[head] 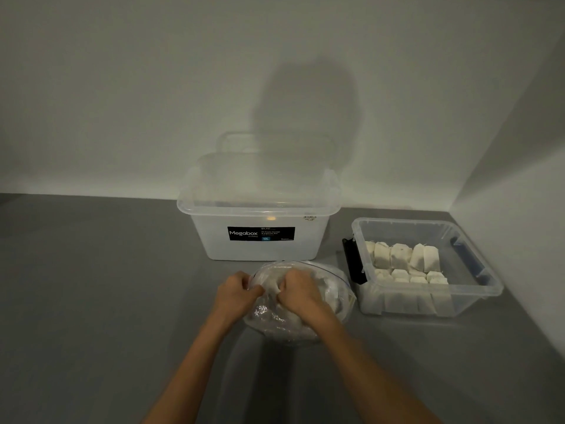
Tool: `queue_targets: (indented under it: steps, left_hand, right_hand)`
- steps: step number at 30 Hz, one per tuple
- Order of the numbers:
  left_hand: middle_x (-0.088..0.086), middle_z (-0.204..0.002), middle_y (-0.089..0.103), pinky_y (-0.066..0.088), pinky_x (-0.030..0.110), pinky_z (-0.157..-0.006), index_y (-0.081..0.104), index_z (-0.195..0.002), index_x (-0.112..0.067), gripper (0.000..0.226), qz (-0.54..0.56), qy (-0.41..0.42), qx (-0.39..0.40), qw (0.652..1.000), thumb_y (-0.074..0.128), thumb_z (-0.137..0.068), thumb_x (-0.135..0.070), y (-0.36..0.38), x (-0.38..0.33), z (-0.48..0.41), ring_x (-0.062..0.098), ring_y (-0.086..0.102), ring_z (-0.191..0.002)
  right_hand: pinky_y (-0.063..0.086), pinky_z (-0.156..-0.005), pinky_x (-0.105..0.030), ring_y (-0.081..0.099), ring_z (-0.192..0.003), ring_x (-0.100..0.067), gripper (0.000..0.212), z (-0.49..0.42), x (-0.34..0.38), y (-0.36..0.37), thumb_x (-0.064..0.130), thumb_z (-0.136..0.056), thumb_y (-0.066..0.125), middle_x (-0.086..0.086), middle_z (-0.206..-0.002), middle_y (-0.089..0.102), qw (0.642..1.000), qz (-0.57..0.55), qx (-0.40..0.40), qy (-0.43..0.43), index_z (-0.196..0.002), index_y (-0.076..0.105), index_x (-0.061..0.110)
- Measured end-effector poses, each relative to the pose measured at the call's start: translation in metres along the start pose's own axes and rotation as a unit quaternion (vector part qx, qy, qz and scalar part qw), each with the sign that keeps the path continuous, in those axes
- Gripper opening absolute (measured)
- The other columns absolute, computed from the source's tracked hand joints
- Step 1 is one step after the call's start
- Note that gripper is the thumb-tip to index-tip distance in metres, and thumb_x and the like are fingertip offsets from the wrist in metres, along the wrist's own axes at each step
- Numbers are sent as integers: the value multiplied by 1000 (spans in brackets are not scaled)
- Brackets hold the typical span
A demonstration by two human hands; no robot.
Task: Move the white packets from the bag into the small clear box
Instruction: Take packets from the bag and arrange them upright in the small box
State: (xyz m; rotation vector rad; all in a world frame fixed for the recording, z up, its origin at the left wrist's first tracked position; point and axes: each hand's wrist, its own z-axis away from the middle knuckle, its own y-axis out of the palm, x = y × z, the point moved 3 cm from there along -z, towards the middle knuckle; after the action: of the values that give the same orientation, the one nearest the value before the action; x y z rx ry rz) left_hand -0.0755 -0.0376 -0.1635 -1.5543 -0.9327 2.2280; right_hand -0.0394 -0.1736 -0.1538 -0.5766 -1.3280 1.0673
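Bag [276, 321] at mid-desk, mouth gripped in curled fingers of left hand [238, 290] and right hand [299, 293]; small clear box [400, 221] by right edge. Light, limp white packets [331, 296] inside: pinch at a corner.

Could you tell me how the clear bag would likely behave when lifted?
The clear bag looks thin and crinkled, so probably floppy. It bulges with white packets, so it would likely sag yet stay light.

Left grip [237, 290] and right grip [298, 290] both pinch the clear bag [275, 319] near its mouth, on the desk [91, 286]. Small clear box [477, 292] sits just right of it, with white packets [400, 258] in rows inside.
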Motion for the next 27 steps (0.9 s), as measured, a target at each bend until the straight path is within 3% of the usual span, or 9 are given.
queue_targets:
  steps: [4, 7, 10, 14, 17, 21, 24, 27]
  left_hand:
    - [4, -111, 60, 44, 28, -81, 55, -117, -14, 41, 35, 18, 1, 999, 70, -83, -32, -10, -9, 5, 20, 58, -97]
    - [2, -119, 57, 42, 26, -81, 56, -121, -16, 39, 51, 82, -68, 993, 68, -85, -28, -25, -25, 15, 16, 57, -99]
    - [-6, -114, 60, 47, 22, -78, 61, -113, -21, 25, 118, 137, -108, 978, 65, -88, -22, -37, -43, 29, 11, 60, -97]
    - [-4, -98, 68, 54, 22, -72, 64, -105, -20, 15, 213, 137, -40, 967, 62, -90, -21, -35, -63, 43, 9, 66, -85]
    - [0, -97, 68, 54, 18, -65, 62, -107, -21, 15, 237, 137, 12, 962, 59, -92, -22, -22, -71, 52, 13, 68, -82]
    - [3, -94, 69, 54, 17, -64, 60, -105, -17, 16, 264, 119, 40, 956, 54, -95, -27, -6, -73, 62, 9, 68, -75]
    - [6, -91, 68, 52, 15, -60, 58, -108, -18, 24, 278, 102, 54, 953, 63, -88, -31, -1, -75, 61, 3, 67, -67]
    - [7, -87, 68, 53, 14, -59, 58, -110, -16, 31, 293, 90, 70, 949, 71, -83, -23, 0, -75, 60, 3, 67, -62]
  right_hand:
    - [52, -75, -35, 61, -75, -22, 20, 15, 1, -30, 13, -81, 68, -6, -77, 65, 999, -7, -27, -31, -64, 58, 11]
    - [44, -58, -18, 56, -67, -7, 11, 29, -6, -57, 16, -81, 73, 3, -73, 62, 992, -100, -63, -34, -75, 65, 12]
    - [38, -57, -13, 51, -62, -1, 12, 35, -13, -80, 20, -80, 76, 9, -67, 57, 964, -247, -97, -12, -79, 66, 14]
    - [52, -66, -30, 61, -69, -16, 14, 33, -23, -89, 17, -79, 77, -7, -71, 66, 882, -454, -127, 20, -74, 67, 9]
    - [52, -62, -29, 63, -72, -21, 13, 32, -27, -84, 16, -81, 75, -12, -75, 66, 839, -523, -143, 53, -79, 67, 6]
    - [53, -62, -26, 64, -73, -17, 16, 34, -31, -81, 19, -82, 74, -10, -80, 68, 824, -536, -175, 61, -88, 67, 7]
    - [55, -69, -30, 67, -79, -20, 13, 34, -31, -77, 21, -82, 74, -9, -83, 70, 829, -531, -169, 45, -88, 68, 11]
    - [56, -71, -34, 68, -80, -21, 14, 35, -31, -74, 20, -82, 74, -9, -83, 71, 829, -536, -156, 29, -89, 68, 9]
